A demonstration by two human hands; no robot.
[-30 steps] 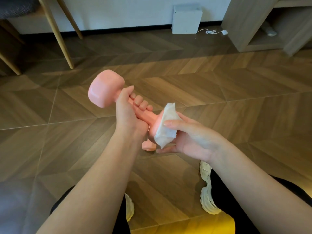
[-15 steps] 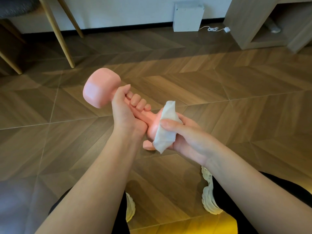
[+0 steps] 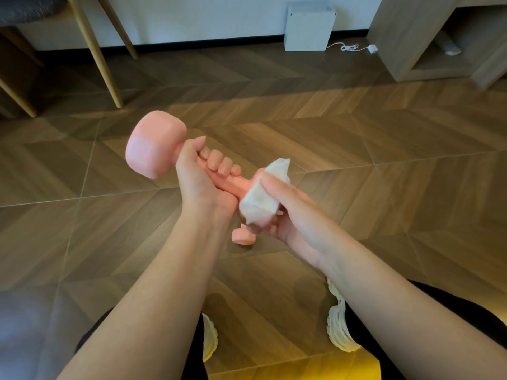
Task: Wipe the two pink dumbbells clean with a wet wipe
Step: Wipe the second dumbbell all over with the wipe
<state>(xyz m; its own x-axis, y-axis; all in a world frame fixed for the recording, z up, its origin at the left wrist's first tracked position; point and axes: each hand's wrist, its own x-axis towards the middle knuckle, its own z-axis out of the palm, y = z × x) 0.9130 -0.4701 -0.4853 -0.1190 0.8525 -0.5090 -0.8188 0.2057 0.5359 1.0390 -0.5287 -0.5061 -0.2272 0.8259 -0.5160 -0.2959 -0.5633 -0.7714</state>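
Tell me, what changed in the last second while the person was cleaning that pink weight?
The right hand closed further around the near head of the held dumbbell, working the wet wipe round it; the dumbbell shifted slightly left. Nothing was picked up or let go. The left hand keeps its grip on the handle, and the second dumbbell stays on the floor.

Left hand (image 3: 196,182) grips the handle of 1 pink dumbbell (image 3: 155,144), held tilted above the wood floor (image 3: 384,187). Right hand (image 3: 290,212) presses a white wet wipe (image 3: 263,198) around its near head. Second pink dumbbell (image 3: 242,237) lies on the floor, partly hidden below.
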